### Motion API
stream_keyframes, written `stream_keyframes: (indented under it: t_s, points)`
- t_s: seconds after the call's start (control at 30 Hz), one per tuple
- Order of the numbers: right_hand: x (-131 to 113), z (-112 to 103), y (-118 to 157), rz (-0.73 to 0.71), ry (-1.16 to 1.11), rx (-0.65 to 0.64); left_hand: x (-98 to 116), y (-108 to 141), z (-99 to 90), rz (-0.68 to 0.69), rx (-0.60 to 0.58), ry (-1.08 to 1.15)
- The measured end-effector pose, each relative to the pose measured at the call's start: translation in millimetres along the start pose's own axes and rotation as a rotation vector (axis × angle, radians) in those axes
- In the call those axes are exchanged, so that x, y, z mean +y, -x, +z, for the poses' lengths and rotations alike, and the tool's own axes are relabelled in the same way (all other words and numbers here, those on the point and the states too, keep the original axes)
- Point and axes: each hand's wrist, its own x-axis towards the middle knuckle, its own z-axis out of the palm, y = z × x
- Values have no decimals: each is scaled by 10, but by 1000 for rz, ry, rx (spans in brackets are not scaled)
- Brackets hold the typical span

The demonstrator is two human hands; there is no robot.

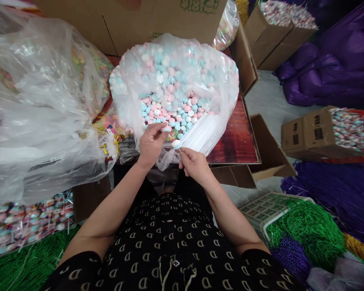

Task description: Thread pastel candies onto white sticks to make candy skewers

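My left hand [151,142] pinches a small round pastel candy [167,128] between thumb and fingertips at the front of the open plastic bag. Close beside it, my right hand [196,162] is closed on the stick of a lollipop, whose white-and-blue head [176,144] points up and left; most of the stick is hidden by the fingers. In front of both hands, the clear bag [227,81] spreads over a heap of pink, blue and white candies [170,111]. White sticks [197,133] lie bundled at the bag's right front edge.
Silver twist ties [128,148] and gold ones [104,147] lie left of the bag. A large plastic bag [42,109] covers the left side. The red-brown table [236,137] ends at right, near open cardboard boxes [268,149]. A white crate [261,214] holds green strands.
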Motion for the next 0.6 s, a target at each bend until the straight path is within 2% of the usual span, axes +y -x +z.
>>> stream_keyframes:
  t_s: [0.1,0.23,0.47,0.6]
  points:
    - [-27,46,-1,27,-52,15,36,13,-18,62,6,-105]
    - [-9,111,-10,-2,-61,49,52,35,2,103,12,-117]
    - [74,229,-78,-65,-48,147,45,55,52,84,30,-167]
    - [80,338,-76,-98,-29,128,50,92,89,53,27,-113]
